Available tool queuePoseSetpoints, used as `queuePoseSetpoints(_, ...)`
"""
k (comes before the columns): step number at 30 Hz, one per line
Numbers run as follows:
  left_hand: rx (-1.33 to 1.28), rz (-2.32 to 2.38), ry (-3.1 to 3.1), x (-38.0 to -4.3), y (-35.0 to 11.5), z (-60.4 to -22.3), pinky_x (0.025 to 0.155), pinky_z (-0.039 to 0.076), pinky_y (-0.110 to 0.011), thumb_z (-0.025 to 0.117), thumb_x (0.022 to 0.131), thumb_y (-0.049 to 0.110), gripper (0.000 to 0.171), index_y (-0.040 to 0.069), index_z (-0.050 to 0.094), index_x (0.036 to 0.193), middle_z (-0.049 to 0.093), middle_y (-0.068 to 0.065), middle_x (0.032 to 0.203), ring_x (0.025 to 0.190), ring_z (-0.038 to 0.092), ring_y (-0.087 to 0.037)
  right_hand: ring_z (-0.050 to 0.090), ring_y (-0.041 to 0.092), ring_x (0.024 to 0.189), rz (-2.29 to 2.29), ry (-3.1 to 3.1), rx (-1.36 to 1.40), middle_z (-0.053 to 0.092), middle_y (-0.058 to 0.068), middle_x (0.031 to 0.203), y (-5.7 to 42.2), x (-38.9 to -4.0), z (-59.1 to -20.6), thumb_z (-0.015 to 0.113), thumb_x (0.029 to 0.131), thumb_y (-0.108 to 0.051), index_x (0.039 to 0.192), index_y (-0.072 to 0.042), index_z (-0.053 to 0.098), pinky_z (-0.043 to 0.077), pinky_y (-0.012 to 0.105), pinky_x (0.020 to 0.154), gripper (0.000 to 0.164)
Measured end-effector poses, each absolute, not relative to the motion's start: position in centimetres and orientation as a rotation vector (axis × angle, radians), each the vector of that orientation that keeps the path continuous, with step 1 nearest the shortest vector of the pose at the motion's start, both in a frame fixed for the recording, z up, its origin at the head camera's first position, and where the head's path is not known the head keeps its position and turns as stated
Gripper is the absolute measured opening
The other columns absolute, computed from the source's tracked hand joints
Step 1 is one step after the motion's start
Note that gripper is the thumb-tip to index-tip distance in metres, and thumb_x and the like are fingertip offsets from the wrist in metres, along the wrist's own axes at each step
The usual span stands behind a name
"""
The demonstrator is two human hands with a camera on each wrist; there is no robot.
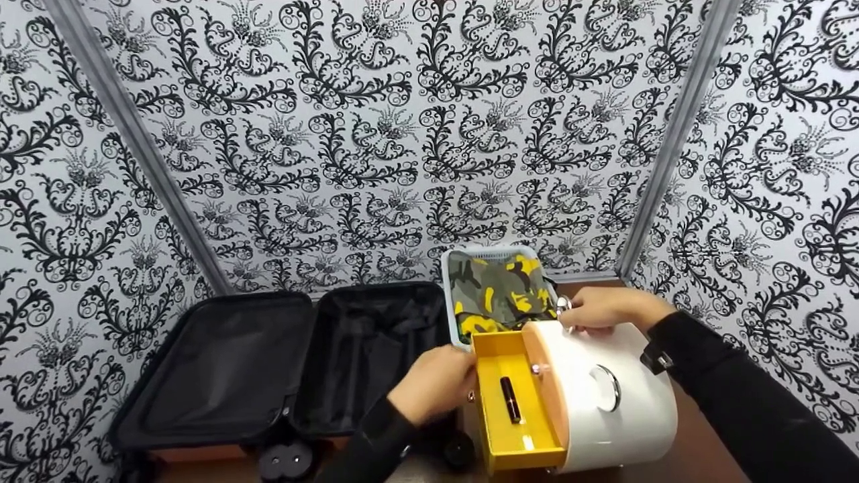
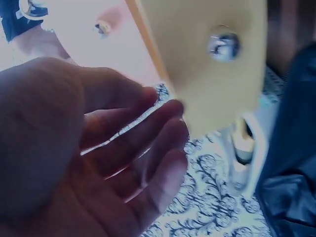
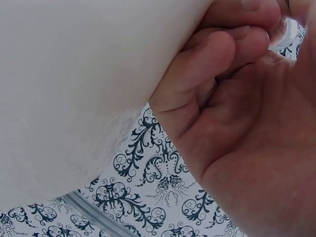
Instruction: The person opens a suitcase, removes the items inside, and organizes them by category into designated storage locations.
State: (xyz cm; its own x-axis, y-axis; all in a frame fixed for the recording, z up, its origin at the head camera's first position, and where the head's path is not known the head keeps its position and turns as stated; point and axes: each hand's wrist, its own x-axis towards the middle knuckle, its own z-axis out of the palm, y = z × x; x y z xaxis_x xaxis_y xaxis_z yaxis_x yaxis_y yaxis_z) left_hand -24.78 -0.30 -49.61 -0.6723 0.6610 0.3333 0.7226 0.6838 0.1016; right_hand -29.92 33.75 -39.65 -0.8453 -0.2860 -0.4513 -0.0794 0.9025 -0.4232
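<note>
In the head view a white rounded box (image 1: 631,422) stands on the right with its yellow drawer (image 1: 490,439) pulled out to the left. A dark, glossy tube (image 1: 511,400) lies in the drawer. My left hand (image 1: 433,382) is at the drawer's outer side; its loosely bent fingertips (image 2: 170,170) touch the edge of the drawer front, below a shiny knob (image 2: 224,45). My right hand (image 1: 600,308) is at the box's far edge, fingers curled against its white side. It pinches a small shiny silver thing (image 1: 564,305), whose kind is unclear.
Left of the box lies an open black-lined suitcase (image 1: 228,376), wheels towards me. Behind the drawer a light basket (image 1: 445,282) holds folded grey, yellow and black camouflage cloth (image 1: 496,295). Patterned walls (image 1: 376,134) close off the back and sides. A silver ring (image 1: 609,388) sits on the box.
</note>
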Motion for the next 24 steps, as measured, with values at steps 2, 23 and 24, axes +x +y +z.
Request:
queuePoseSetpoints(2, -1.126, -0.339, -2.649, -24.7, -1.0, -50.5, 0.066, 0.061, -0.041, 0.074, 0.098, 0.018, 0.018, 0.020, 0.073, 0.080, 0.077, 0.000, 0.080, 0.073, 0.076, -0.023, 0.041, 0.010, 0.057, -0.534, 2.549, -0.264, 0.049, -0.009, 0.062, 33.9, -29.9, -39.6, 0.063, 0.099, -0.045, 0.084, -0.020, 0.065, 0.040, 0.026, 0.061, 0.029)
queuePoseSetpoints(23, -1.141, -0.493, -2.637, -23.9, 3.5, -54.5, 0.069, 0.059, -0.031, 0.082, 0.095, 0.021, 0.010, 0.021, 0.076, 0.087, 0.076, 0.006, 0.085, 0.078, 0.074, -0.013, 0.042, 0.007, 0.056, -0.629, 2.527, -0.268, 0.053, -0.009, 0.063, 34.2, -30.0, -39.7, 0.065, 0.101, -0.045, 0.086, -0.017, 0.070, 0.039, 0.023, 0.057, 0.033)
queuePoseSetpoints(24, -1.133, -0.488, -2.624, -23.8, 4.0, -54.7, 0.068, 0.059, -0.031, 0.082, 0.096, 0.022, 0.011, 0.021, 0.076, 0.087, 0.076, 0.006, 0.085, 0.078, 0.075, -0.013, 0.043, 0.007, 0.056, -0.630, 2.526, -0.268, 0.054, -0.009, 0.063, 34.2, -30.0, -39.8, 0.065, 0.102, -0.045, 0.086, -0.017, 0.070, 0.039, 0.023, 0.057, 0.033)
